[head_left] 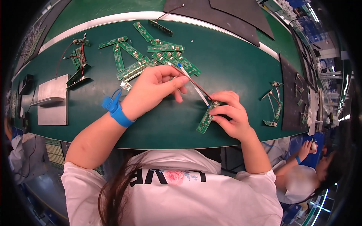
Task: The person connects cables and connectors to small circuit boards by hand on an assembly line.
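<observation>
A narrow green circuit board [205,122] is pinched between the thumb and fingers of my right hand [232,115], tilted above the table. From its upper end run a thin bundle of dark red wires [200,87] and a white flat ribbon cable [196,89] with a blue tip. My left hand [160,84] is closed, its thumb and forefinger pinching at the red wires' other end. A bit of green shows between those fingers, mostly hidden. The blue tip of the ribbon sticks up free beside my left fingertips. A blue wrist strap [120,114] circles my left wrist.
Several loose green boards [166,48] lie beyond my left hand on the green table [233,64]. Wired boards [80,69] and a pale metal plate [52,109] sit left. More wired boards [277,105] lie right, near a black mat [292,98]. Another person [301,177] works at right.
</observation>
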Demonstrator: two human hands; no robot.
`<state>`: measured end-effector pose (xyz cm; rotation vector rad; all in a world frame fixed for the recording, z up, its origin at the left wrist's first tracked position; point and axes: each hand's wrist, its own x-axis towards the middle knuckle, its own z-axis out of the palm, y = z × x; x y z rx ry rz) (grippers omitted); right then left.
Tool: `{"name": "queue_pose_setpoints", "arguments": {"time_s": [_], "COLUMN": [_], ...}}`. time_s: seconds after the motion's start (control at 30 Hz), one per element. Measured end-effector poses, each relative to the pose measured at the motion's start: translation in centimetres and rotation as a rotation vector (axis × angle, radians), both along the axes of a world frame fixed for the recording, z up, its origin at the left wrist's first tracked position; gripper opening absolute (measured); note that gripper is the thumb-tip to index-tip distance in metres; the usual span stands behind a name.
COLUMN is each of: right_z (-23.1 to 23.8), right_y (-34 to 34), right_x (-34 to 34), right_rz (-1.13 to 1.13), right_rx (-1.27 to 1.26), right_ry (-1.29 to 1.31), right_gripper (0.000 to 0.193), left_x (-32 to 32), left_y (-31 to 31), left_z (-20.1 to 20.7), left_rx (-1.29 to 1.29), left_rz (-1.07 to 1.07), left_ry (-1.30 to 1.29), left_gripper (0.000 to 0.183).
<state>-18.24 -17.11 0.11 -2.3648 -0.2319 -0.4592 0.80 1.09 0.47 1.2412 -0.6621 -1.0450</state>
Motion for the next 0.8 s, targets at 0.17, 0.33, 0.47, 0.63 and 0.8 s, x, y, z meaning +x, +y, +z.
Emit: {"name": "queue_pose_setpoints", "arguments": {"time_s": [0.17,0.33,0.47,0.63,0.8], "right_z": [-0.5,-0.9,-1.0,-1.2,-1.4], "right_y": [-0.1,-0.2,0.1,-0.6,-1.1], "right_x": [-0.1,-0.1,0.0,-0.5,-1.1], "right_rz": [0.044,-0.013,-0.031,-0.041,-0.132], "right_rx": [0.037,0.241,0.407,0.383,0.44], "right_ry": [0.031,0.056,0.084,0.095,0.056], "right_gripper": [0.02,0.02,0.018,0.018,0.016], "left_x": [0.1,-0.3,-0.4,-0.2,-0.3], "left_y": [0.0,-0.1,0.0,-0.1,0.1], "left_z": [0.1,0.0,0.0,-0.1,-0.3], "left_rx": [-0.036,-0.001,0.007,-0.046,-0.016], "left_rz": [0.004,-0.018,0.007,0.028,0.043], "left_ry": [0.08,0.121,0.087,0.085,0.058], "left_gripper": [0.02,0.017,0.018,0.019,0.023]}}
